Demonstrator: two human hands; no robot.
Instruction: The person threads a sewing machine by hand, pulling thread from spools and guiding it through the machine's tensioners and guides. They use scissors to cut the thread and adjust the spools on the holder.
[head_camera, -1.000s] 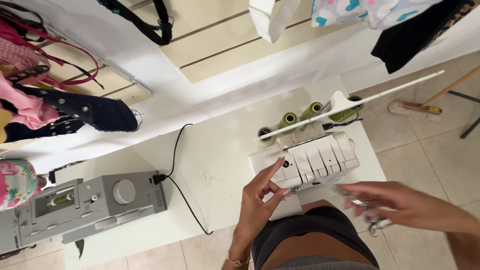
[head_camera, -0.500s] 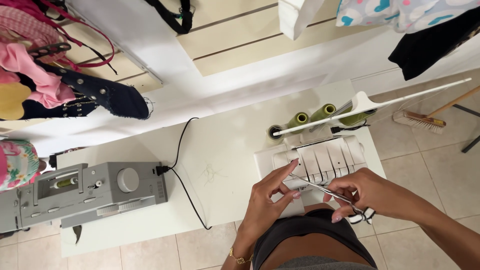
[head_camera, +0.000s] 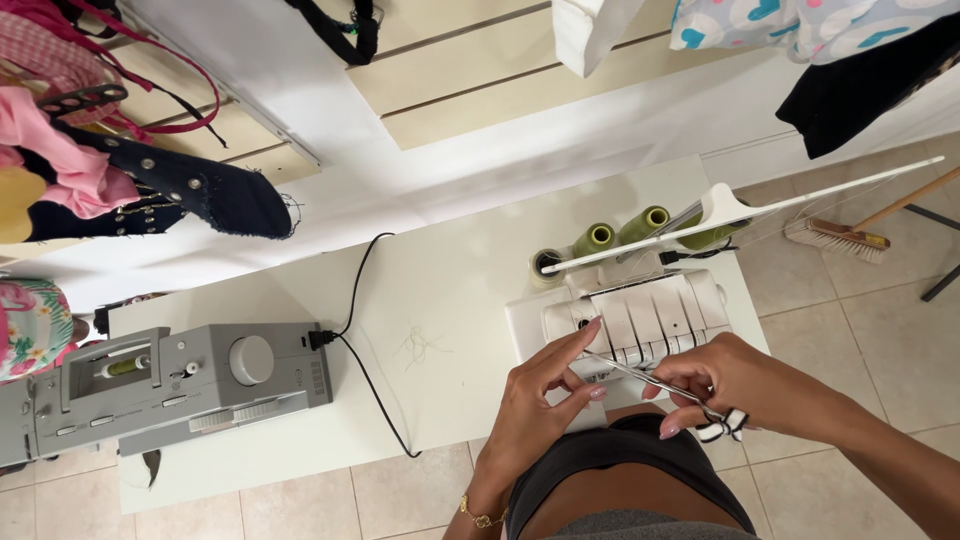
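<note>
Scissors (head_camera: 665, 385), gripped by the right hand (head_camera: 735, 385), point at the white overlock machine (head_camera: 625, 320) near the surface's right edge, where left hand (head_camera: 545, 400) fingers pinch, seemingly holding thread taut.

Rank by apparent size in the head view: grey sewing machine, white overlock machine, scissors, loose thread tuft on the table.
1. Grey box-shaped sewing machine, largest.
2. White overlock machine, partly hidden by the left hand.
3. Metal scissors with black-and-white handles, in the right hand.
4. Loose thread tuft, though scissors are partly hidden, so this is close.
</note>
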